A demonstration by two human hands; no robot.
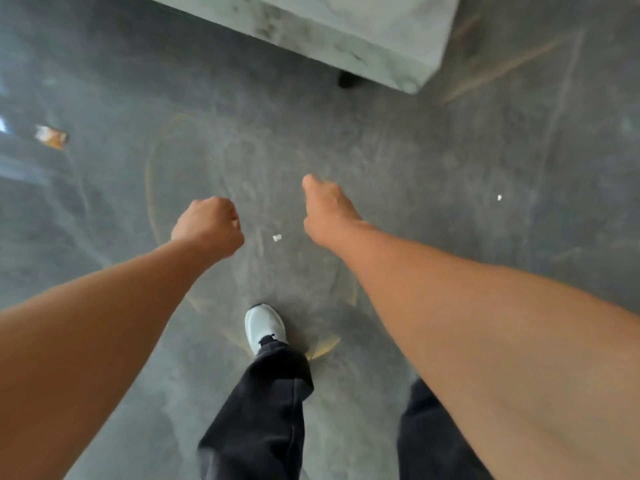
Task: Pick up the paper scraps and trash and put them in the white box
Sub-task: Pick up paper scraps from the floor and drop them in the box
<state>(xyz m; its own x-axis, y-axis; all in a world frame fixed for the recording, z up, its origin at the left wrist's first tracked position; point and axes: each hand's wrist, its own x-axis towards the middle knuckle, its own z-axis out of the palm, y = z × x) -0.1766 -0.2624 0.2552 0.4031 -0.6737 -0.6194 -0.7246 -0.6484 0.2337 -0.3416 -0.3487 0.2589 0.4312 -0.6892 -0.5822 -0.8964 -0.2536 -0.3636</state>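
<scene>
A small white paper scrap (276, 238) lies on the grey floor between my two hands. A second tiny white scrap (499, 197) lies far to the right. An orange and white wrapper (51, 136) lies at the far left, blurred. My left hand (207, 227) is curled into a fist above the floor; a sliver of white shows at its fingers, but I cannot tell what it is. My right hand (327, 209) hangs with its fingers curled down and hidden. The white box is not in view.
A pale stone-topped table corner (391, 46) with a dark leg (347, 79) stands ahead. My white shoe (265, 327) and dark trouser legs are below. A faint yellow ring mark (150, 188) runs across the floor.
</scene>
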